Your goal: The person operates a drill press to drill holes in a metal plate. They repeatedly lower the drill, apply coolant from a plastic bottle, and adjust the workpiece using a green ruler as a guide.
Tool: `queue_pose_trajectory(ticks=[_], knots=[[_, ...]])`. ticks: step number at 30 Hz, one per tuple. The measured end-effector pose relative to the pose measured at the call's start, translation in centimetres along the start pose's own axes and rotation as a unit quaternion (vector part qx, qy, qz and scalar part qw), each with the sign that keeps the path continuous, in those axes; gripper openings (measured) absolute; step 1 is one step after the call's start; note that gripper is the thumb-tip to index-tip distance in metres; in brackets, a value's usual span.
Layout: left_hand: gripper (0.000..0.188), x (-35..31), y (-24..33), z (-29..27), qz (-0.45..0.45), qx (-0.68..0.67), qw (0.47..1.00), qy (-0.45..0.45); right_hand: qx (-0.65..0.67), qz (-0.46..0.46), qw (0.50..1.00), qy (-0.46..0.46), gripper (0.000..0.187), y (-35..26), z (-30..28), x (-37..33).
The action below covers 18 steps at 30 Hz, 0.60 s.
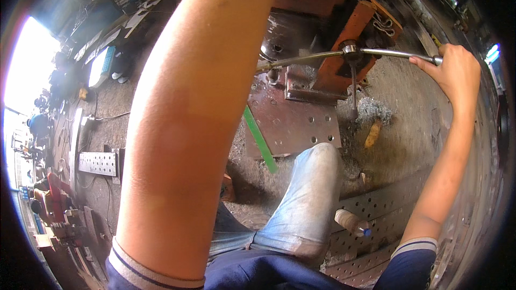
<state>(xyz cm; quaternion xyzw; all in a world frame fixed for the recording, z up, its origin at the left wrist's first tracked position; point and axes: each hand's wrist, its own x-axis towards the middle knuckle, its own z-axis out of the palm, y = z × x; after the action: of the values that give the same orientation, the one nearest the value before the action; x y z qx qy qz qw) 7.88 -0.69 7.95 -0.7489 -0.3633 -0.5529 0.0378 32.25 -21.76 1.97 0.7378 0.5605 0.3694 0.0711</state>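
Note:
My right hand point(458, 72) is closed around the end of a spoked metal handle point(395, 53) on the right. Its long bar runs left through a round hub point(351, 49), and another spoke point(353, 88) points down from there. The hub sits against an orange machine part point(332, 63). My left forearm point(183, 118) reaches up across the view and out at the top edge, so the left hand is out of sight. Below the bar lies a brown steel plate point(295, 121) with several drilled holes. A green strip point(260, 139) lies along the plate's left side.
Grey metal shavings point(373, 110) are heaped right of the plate, beside a yellowish piece point(372, 135). A bottle with a blue cap point(352, 222) lies near my bent knee point(317, 182). Perforated steel point(98, 163) and tools point(56, 198) stand at the left.

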Motion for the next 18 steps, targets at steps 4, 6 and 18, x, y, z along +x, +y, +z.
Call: queue_pose_trajectory(ticks=[4, 6, 18], knots=[[0.057, 0.1, -0.3, 0.2, 0.006, 0.017, 1.000, -0.011, -0.034, -0.019, 0.999, 0.036, 0.077, -0.4, -0.8, 0.4], [0.057, 0.1, -0.3, 0.2, 0.011, 0.019, 1.000, -0.010, -0.033, -0.048, 0.995, 0.080, 0.075, -0.6, -1.3, 0.6], [0.058, -0.4, 0.0, 0.2, -0.004, 0.022, 1.000, 0.020, -0.060, -0.076, 0.990, 0.101, 0.070, -1.6, -2.3, 1.4]])
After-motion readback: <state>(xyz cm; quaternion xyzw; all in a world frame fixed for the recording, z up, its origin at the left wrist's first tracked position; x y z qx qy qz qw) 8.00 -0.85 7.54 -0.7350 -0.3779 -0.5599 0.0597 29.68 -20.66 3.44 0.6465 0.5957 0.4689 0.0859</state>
